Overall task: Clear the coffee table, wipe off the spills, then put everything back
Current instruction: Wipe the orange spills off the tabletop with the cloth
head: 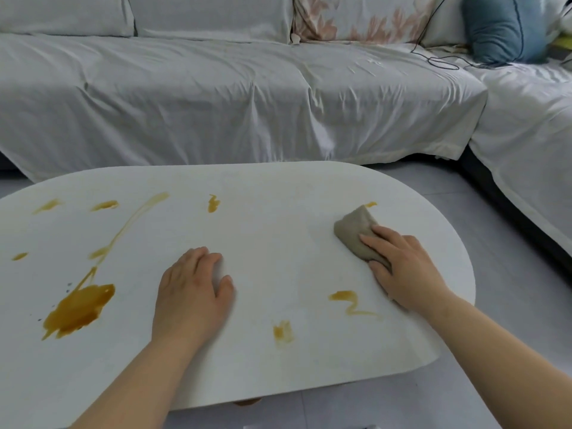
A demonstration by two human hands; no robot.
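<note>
A person's right hand point(405, 267) presses flat on a grey cloth point(359, 232) at the right end of the coffee table point(263, 187), beside a small amber spill point(370, 204); the left hand point(193, 289) rests open and empty mid-table. The top appears cleared, but wiping looks barely begun: the largest puddle point(79, 309) sits at the table's left end, and returning the items remains.

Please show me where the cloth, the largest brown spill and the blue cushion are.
cloth point(356, 230), head view, its bare far half.
largest brown spill point(79, 309), head view, the pool's middle.
blue cushion point(501, 26), head view, its front face.
</note>
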